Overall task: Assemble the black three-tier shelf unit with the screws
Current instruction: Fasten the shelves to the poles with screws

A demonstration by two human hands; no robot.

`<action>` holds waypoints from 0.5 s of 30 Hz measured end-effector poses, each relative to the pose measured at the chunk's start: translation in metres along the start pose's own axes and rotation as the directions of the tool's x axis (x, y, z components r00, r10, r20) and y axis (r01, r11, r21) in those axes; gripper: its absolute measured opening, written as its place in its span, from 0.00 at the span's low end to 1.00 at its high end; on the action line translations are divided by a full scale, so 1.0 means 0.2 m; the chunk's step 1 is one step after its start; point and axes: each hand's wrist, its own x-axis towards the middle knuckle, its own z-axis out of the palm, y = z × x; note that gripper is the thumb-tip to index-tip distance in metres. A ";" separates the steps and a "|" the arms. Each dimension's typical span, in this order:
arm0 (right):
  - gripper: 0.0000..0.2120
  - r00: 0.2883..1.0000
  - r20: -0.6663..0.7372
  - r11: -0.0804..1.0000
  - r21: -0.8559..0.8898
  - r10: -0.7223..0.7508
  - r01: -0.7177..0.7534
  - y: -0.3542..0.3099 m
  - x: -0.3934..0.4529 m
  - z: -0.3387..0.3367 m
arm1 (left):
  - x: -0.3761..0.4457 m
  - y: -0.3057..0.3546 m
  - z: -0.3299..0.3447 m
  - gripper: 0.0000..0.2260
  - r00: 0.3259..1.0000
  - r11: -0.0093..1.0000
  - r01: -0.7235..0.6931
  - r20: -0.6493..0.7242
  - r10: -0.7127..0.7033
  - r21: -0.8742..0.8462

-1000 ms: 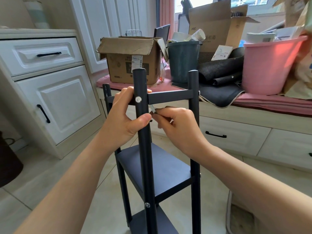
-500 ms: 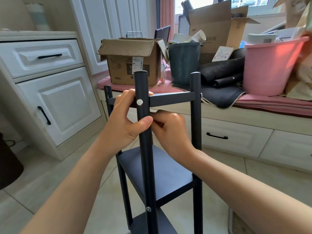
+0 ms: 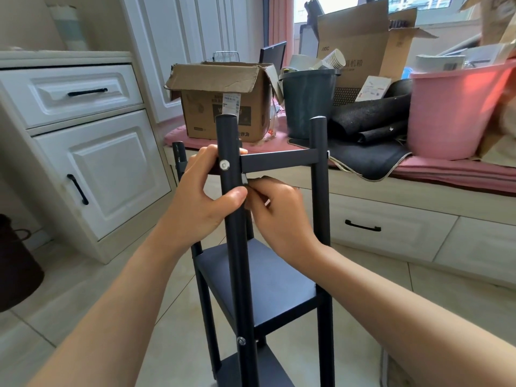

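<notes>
Shelf unit: the black 3-tier shelf unit point(image 3: 268, 277) stands upright on the tiled floor in front of me, just before the window bench point(image 3: 391, 191).
Left hand: my left hand point(image 3: 201, 199) is wrapped around the near front post point(image 3: 231, 219), thumb across it, just below the top screw point(image 3: 224, 164).
Right hand: my right hand point(image 3: 279, 219) is curled closed around a small metal tool point(image 3: 244, 180), I think a hex key, though most of it is hidden; its tip sits under the top crossbar point(image 3: 279, 162), beside the post.
Handling: I judge the frame to be stiff, thin metal, light enough to tip, with smooth painted tubes that could slip in the palm.
Where to hold: I would grip a post close to the joint being tightened, as the left hand does, not the shelf panels.
Screws seen: 2 on the near post, the top one and 1 lower point(image 3: 241, 341).
Cardboard box: the open box point(image 3: 223, 107) shows nothing of its contents from here.
Dark bucket: the bucket point(image 3: 307, 104) holds a stack of paper cups point(image 3: 333, 60) and other white items.
Pink tub: the pink tub point(image 3: 452, 113) is heaped with papers or boxes.
</notes>
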 end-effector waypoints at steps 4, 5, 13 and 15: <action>0.11 0.999 0.018 1.000 0.005 0.030 -0.030 -0.01 -0.02 -0.06 | -0.01 0.00 0.00 0.14 1.000 0.999 0.008 -0.001 -0.008 -0.035; 0.11 0.999 0.021 0.999 0.002 0.033 -0.033 -0.01 -0.03 -0.08 | -0.02 0.00 0.01 0.14 1.000 0.999 0.008 -0.001 -0.008 -0.043; 0.09 0.997 0.065 0.996 -0.082 0.034 -0.029 0.00 -0.04 -0.17 | -0.02 0.03 0.06 0.14 0.998 0.999 -0.023 -0.060 0.021 -0.030; 0.09 0.996 0.082 0.994 -0.102 0.032 -0.024 -0.01 -0.04 -0.19 | -0.01 0.03 0.06 0.13 0.997 0.999 -0.035 -0.066 0.034 -0.016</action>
